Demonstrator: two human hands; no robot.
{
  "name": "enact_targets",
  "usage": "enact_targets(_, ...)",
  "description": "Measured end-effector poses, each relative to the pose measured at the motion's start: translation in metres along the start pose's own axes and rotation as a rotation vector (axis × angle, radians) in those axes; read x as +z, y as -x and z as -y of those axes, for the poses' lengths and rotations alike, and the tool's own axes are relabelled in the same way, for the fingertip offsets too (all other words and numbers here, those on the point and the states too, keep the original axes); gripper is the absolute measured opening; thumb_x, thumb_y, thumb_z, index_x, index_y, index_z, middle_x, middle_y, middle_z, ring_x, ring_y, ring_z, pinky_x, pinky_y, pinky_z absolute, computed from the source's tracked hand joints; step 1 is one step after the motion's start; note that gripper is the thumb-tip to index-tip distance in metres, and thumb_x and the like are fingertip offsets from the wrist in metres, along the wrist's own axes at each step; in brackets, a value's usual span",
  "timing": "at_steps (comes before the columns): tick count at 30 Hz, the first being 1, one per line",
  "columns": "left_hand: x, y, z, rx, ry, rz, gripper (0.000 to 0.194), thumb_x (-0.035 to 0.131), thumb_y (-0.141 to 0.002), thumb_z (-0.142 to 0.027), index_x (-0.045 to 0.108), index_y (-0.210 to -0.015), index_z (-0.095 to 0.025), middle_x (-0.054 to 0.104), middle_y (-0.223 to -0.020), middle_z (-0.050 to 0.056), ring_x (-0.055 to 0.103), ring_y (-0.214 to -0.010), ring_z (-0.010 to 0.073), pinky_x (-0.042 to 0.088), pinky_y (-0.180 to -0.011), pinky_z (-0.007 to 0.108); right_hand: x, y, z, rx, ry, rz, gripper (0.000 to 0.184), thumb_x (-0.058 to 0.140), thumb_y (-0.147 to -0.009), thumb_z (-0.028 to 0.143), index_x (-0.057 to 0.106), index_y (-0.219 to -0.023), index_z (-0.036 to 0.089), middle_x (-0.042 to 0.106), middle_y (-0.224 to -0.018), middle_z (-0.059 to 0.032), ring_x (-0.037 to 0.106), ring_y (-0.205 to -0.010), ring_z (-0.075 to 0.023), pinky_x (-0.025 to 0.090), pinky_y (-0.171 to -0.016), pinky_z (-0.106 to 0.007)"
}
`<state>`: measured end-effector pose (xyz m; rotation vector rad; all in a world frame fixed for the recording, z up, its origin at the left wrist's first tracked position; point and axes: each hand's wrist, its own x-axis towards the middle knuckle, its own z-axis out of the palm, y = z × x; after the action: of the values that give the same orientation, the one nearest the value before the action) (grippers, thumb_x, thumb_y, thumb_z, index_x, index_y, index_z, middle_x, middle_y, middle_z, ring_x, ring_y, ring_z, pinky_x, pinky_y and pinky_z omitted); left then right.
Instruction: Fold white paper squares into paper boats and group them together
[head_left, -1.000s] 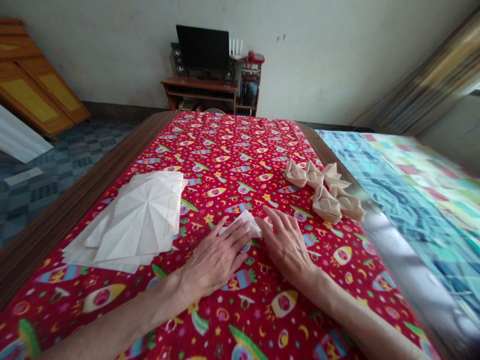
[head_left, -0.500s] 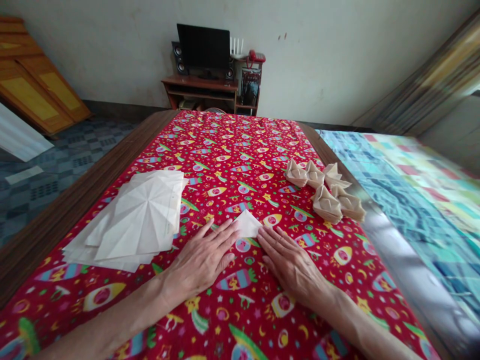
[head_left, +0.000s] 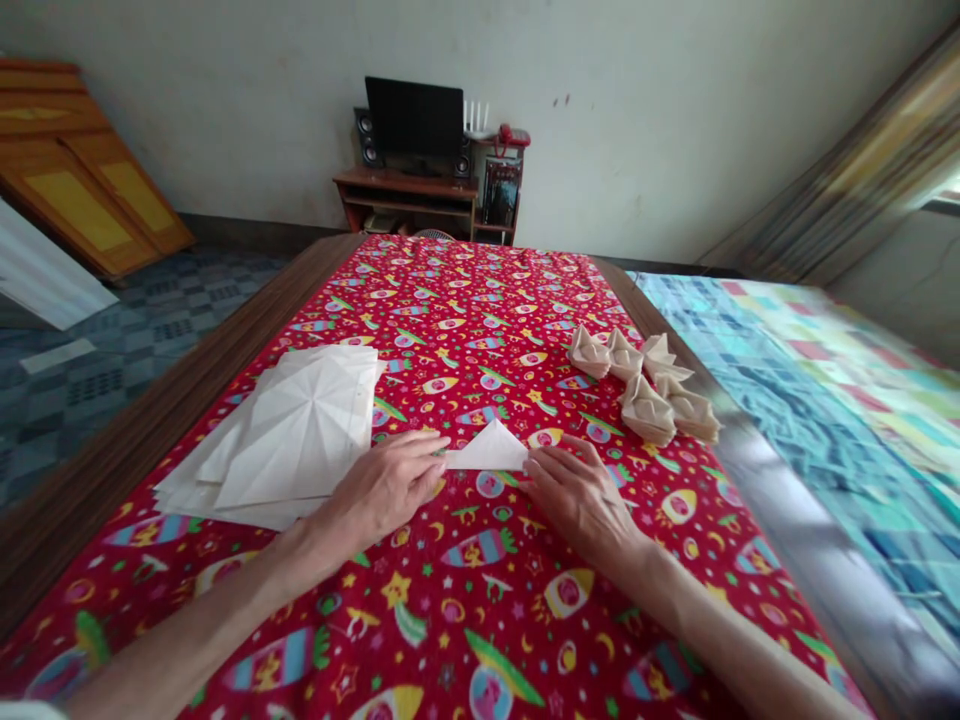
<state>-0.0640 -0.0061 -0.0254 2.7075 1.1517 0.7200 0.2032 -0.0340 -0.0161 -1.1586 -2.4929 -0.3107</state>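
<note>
A small white folded paper [head_left: 493, 450] lies on the red patterned cloth, a triangle with a narrow strip along its base. My left hand [head_left: 394, 478] has its fingers pressed together at the strip's left end, pinching it. At the right end, my right hand [head_left: 581, 490] is closed on the paper, its curled fingers covering the corner. Left of my hands rests a pile of creased paper sheets [head_left: 300, 430], the top one with folds radiating from its middle. To the right stand several folded paper pieces [head_left: 647, 405] in a cluster, each cream-coloured with pointed tips.
The red cloth [head_left: 480, 600] covers a table with dark wooden edges [head_left: 172, 430]. Beyond its far end are a desk [head_left: 409, 187] with a monitor [head_left: 415, 115] and a red telephone [head_left: 514, 136]. A bed with a patchwork cover [head_left: 810, 380] adjoins on the right.
Both hands were pressing flat on the paper; my left hand has shifted to its left end, and fingers now close at both ends. A strip along the base shows now. The view has tilted slightly.
</note>
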Motion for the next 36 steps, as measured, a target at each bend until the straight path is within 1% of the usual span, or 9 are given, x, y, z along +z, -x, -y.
enact_targets(2,0.005,-0.014,0.000,0.013,0.040,-0.039,0.025,0.046,-0.092,-0.020,0.067,-0.105,-0.018,0.068,-0.108,0.005,0.059,-0.104,0.0179,0.049,-0.092,0.033,0.001,-0.014,0.002,0.008,0.001,0.059,0.016,0.050,-0.094,0.026,0.062,-0.089,0.016,0.070,-0.092,-0.0072,0.063,-0.090,-0.0212,0.041,-0.086,-0.040)
enact_targets(6,0.009,-0.031,-0.009,0.045,-0.003,0.031,0.024,0.056,-0.088,-0.023,0.063,-0.111,-0.018,0.064,-0.112,0.006,0.056,-0.103,0.0212,0.049,-0.091,0.037,0.002,-0.030,0.003,-0.016,-0.024,0.123,0.015,0.051,-0.093,0.028,0.060,-0.086,0.017,0.067,-0.092,-0.0061,0.060,-0.087,-0.0185,0.040,-0.074,-0.032)
enact_targets(16,0.011,-0.032,-0.014,-0.024,-0.005,0.038,0.032,0.058,-0.086,-0.020,0.058,-0.118,-0.020,0.061,-0.112,0.005,0.055,-0.103,0.0206,0.048,-0.092,0.037,0.006,-0.029,0.004,-0.112,0.037,0.059,0.019,0.045,-0.092,0.014,0.057,-0.105,0.014,0.066,-0.089,-0.0080,0.058,-0.082,-0.0189,0.039,-0.070,-0.032)
enact_targets(20,0.016,-0.032,-0.012,-0.047,0.039,0.007,0.027,0.054,-0.087,-0.018,0.060,-0.114,-0.020,0.062,-0.111,0.005,0.056,-0.104,0.0206,0.048,-0.093,0.036,0.010,-0.040,0.013,-0.065,0.113,0.094,0.015,0.046,-0.088,0.011,0.058,-0.097,0.015,0.064,-0.080,-0.0065,0.056,-0.074,-0.0189,0.036,-0.066,-0.032)
enact_targets(24,0.022,-0.031,-0.010,-0.155,0.167,-0.174,0.052,0.050,-0.091,-0.026,0.035,-0.139,-0.018,0.051,-0.131,0.012,0.049,-0.120,0.0231,0.044,-0.101,0.041,0.009,-0.046,0.009,-0.023,0.100,0.059,0.009,0.049,-0.089,0.014,0.058,-0.089,0.016,0.063,-0.075,-0.0048,0.054,-0.066,-0.0168,0.035,-0.062,-0.030)
enact_targets(28,0.024,-0.033,-0.020,-0.319,0.401,-0.292,0.072,0.048,-0.091,-0.040,0.010,-0.148,-0.017,0.049,-0.128,0.017,0.059,-0.102,0.0210,0.054,-0.083,0.035,0.008,-0.047,0.004,0.066,0.044,-0.095,0.017,0.043,-0.095,0.021,0.060,-0.094,0.016,0.065,-0.074,-0.0041,0.056,-0.065,-0.0148,0.037,-0.062,-0.028)
enact_targets(30,0.023,-0.037,-0.027,-0.353,0.479,-0.248,0.066,0.045,-0.093,-0.040,0.014,-0.147,-0.017,0.054,-0.121,0.014,0.062,-0.095,0.0193,0.055,-0.079,0.033,0.007,-0.047,0.006,0.070,-0.004,-0.131,0.020,0.041,-0.096,0.022,0.060,-0.098,0.016,0.067,-0.077,-0.0050,0.058,-0.068,-0.0148,0.039,-0.063,-0.027)
enact_targets(33,0.021,-0.043,-0.033,-0.353,0.488,-0.144,0.051,0.041,-0.094,-0.035,0.033,-0.141,-0.016,0.063,-0.106,0.009,0.062,-0.091,0.0199,0.052,-0.085,0.037,0.007,-0.048,0.013,0.053,-0.082,-0.121,0.022,0.039,-0.097,0.021,0.060,-0.097,0.016,0.067,-0.079,-0.0055,0.060,-0.071,-0.0147,0.041,-0.064,-0.026)
enact_targets(36,0.021,-0.046,-0.032,-0.286,0.458,-0.113,0.040,0.038,-0.093,-0.026,0.049,-0.129,-0.016,0.066,-0.101,0.007,0.060,-0.099,0.0211,0.047,-0.095,0.040,0.008,-0.049,0.019,0.079,-0.126,-0.110,0.023,0.038,-0.096,0.018,0.060,-0.093,0.016,0.067,-0.076,-0.0045,0.060,-0.070,-0.0137,0.040,-0.062,-0.024)
